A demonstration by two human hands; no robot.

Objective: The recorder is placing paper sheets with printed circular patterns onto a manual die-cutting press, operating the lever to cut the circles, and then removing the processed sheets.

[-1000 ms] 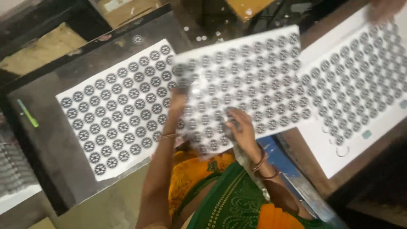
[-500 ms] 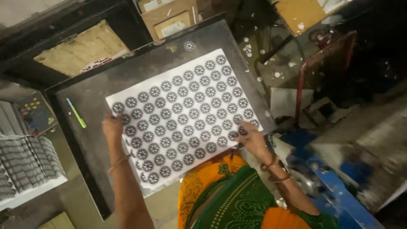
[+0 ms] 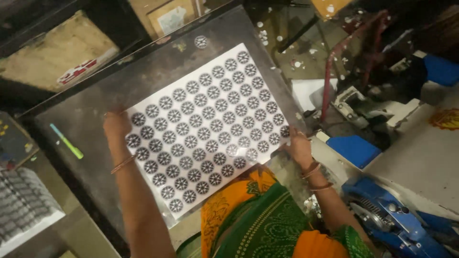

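A white sheet printed with rows of round black patterned discs lies flat on a dark metal table. My left hand presses on the sheet's left edge. My right hand grips the sheet's lower right corner at the table's edge. Bangles ring both wrists. An orange and green garment fills the lower middle of the view.
A green pen lies on the table to the left. A tray of grey parts stands at the lower left. A blue machine and a red frame stand to the right. Cardboard lies behind the table.
A second sheet held above the table one second ago is gone from view. One sheet now lies flat, with both hands moved to its side edges. The camera has swung right.
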